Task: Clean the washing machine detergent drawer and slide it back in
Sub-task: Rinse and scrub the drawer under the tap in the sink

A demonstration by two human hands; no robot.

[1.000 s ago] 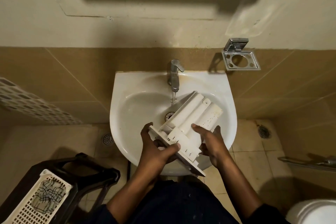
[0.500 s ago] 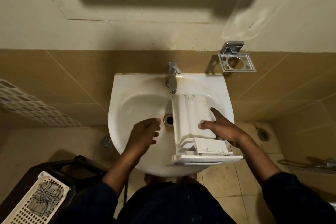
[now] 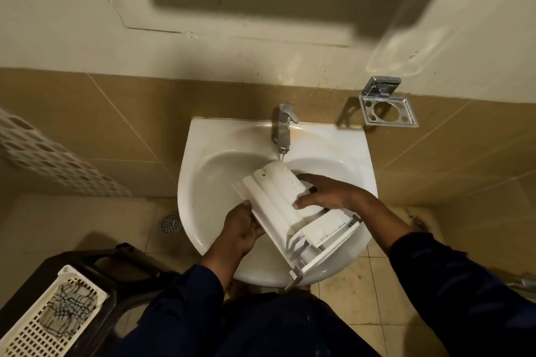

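Observation:
The white detergent drawer (image 3: pixel 278 200) lies upside down and slanted over the white sink (image 3: pixel 203 182), its far end under the tap (image 3: pixel 282 127), its front panel out over the near rim. A thin stream of water falls from the tap onto that far end. My left hand (image 3: pixel 242 229) grips the drawer's left edge from below. My right hand (image 3: pixel 327 193) lies on the drawer's right side, thumb on the ribbed underside and fingers reaching around the far edge.
A chrome holder (image 3: pixel 387 110) is fixed to the tiled wall right of the sink. A dark stool with a white perforated basket (image 3: pixel 49 319) stands at lower left. Floor drains sit left (image 3: pixel 171 223) of the sink and to its right.
The drawer has swung from straight along the sink's right side to a slant with its far end under the tap. My left hand, free half a second ago, now grips its left edge.

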